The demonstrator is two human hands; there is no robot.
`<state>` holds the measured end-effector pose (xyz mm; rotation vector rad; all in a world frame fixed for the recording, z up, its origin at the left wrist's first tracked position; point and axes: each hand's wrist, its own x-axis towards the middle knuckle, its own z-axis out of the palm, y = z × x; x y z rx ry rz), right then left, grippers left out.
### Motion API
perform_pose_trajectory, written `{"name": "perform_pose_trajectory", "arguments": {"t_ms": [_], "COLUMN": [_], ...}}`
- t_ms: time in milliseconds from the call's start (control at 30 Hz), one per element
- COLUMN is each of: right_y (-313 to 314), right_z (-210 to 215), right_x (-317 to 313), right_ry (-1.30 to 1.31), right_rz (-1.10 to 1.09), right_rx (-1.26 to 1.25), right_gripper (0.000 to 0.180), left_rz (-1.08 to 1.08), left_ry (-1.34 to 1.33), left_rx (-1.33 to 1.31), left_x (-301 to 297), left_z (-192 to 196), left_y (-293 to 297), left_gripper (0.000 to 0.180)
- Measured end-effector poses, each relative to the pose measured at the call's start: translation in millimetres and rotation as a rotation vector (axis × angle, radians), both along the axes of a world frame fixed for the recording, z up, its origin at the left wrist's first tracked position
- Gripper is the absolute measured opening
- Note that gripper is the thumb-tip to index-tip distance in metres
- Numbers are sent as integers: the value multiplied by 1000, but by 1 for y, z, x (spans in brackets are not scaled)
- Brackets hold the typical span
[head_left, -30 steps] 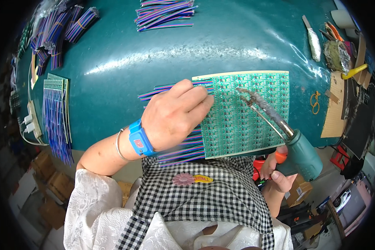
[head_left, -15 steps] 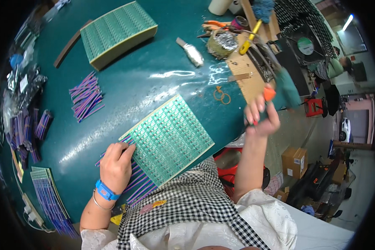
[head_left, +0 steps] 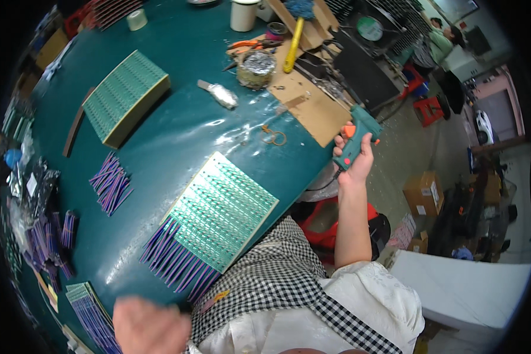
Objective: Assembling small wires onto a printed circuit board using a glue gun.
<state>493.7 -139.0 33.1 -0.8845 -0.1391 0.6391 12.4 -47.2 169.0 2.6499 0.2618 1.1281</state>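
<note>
The green soldering gun (head_left: 360,133), earlier held lower beside the surface (head_left: 177,135), is now raised off its right edge, its long axis tilted up and to the right. The right hand (head_left: 353,162) grips its handle. The left hand (head_left: 150,324), blurred, has left the green circuit panel (head_left: 224,215); its grip cannot be told.

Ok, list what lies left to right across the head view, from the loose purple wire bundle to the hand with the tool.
Purple wire bundle → green circuit panel → right hand holding the teal soldering gun.
</note>
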Motion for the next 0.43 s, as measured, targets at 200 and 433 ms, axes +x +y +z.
{"name": "perform_pose_trajectory", "arguments": {"t_ms": [200, 433], "right_y": [-6, 5], "right_z": [-13, -22], "right_x": [19, 9], "right_ry": [138, -182], "right_rz": [-296, -317], "right_rx": [-92, -106], "right_gripper": [51, 45], "left_rz": [-103, -259], "left_ry": [-753, -1039], "left_rx": [423, 519], "left_x": [10, 28], "left_z": [-2, 28], "left_y": [-45, -50], "left_gripper": [54, 57]}}
